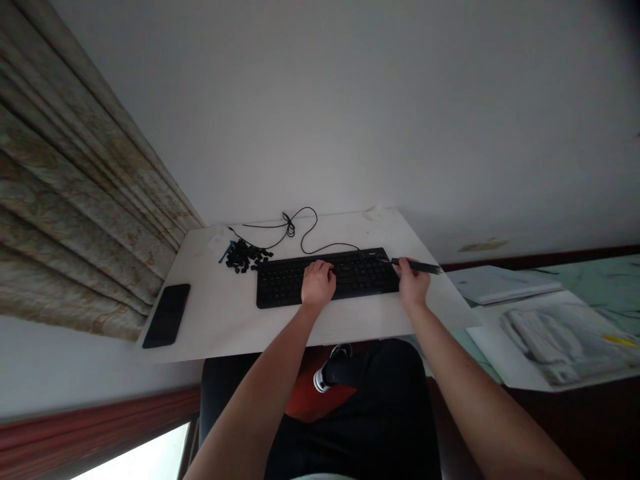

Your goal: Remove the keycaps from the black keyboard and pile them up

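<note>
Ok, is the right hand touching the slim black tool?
Touching: the head view shows the right hand gripping the slim black tool, one end sticking out past the hand.

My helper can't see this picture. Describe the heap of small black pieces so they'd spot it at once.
On the white table, find the long black keyboard under the person's left hand. The heap lies at the keyboard's far left corner, near the looped black cable. Unlike the flat black phone further left, it is many small loose pieces.
</note>
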Demonstrator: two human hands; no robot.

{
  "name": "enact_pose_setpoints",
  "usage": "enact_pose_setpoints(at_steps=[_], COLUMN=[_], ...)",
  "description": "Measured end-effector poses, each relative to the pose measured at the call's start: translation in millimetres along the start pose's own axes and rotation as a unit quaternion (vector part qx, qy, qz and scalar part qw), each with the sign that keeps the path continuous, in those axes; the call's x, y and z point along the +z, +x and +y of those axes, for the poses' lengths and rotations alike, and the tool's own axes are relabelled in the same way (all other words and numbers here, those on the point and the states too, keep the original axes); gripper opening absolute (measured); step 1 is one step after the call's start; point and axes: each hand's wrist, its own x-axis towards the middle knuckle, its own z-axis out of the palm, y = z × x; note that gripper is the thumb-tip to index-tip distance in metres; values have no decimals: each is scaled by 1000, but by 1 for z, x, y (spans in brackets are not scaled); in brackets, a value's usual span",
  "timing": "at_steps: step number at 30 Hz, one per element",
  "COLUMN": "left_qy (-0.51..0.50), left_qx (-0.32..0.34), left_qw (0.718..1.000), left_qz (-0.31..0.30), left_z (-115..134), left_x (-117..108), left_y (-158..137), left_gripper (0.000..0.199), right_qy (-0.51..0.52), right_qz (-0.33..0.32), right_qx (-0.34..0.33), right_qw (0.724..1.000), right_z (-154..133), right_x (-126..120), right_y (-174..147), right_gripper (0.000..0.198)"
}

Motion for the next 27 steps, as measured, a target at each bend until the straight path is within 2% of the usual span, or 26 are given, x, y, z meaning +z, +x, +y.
enact_pose_setpoints(at_steps=[3, 5, 7, 10, 13, 16, 21, 24, 27], left_qy=[-4, 0, 9, 24, 39, 51, 65, 66, 63], left_qx=[-13, -14, -14, -13, -7, -3, -4, -13, -20], left_qw=[1000, 1000, 1000, 999, 999, 998, 997, 997, 997], left_qz=[0, -6, -13, -23, -32, -40, -49, -44, -39], left_z=[0, 0, 1, 2, 3, 3, 3, 3, 3], left_x=[-1, -1, -1, -2, -3, -3, -3, -1, 0], left_y=[1, 1, 2, 4, 5, 5, 6, 6, 7], left_gripper=[22, 22, 22, 23, 25, 28, 30, 30, 29], right_qy=[0, 4, 23, -5, -82, -155, -236, -242, -219], right_qz=[-22, -73, -159, -300, -376, -411, -412, -430, -461], right_qx=[4, -7, -4, 3, -3, -28, -79, -74, -34], right_qw=[1000, 997, 987, 954, 923, 898, 877, 867, 859], right_z=[-19, -39, -59, -83, -94, -97, -102, -105, -108], right_x=[0, 4, 12, 29, 43, 51, 57, 60, 64], right_y=[2, -1, -9, -23, -32, -33, -27, -23, -18], right_gripper=[43, 44, 44, 39, 31, 28, 27, 26, 23])
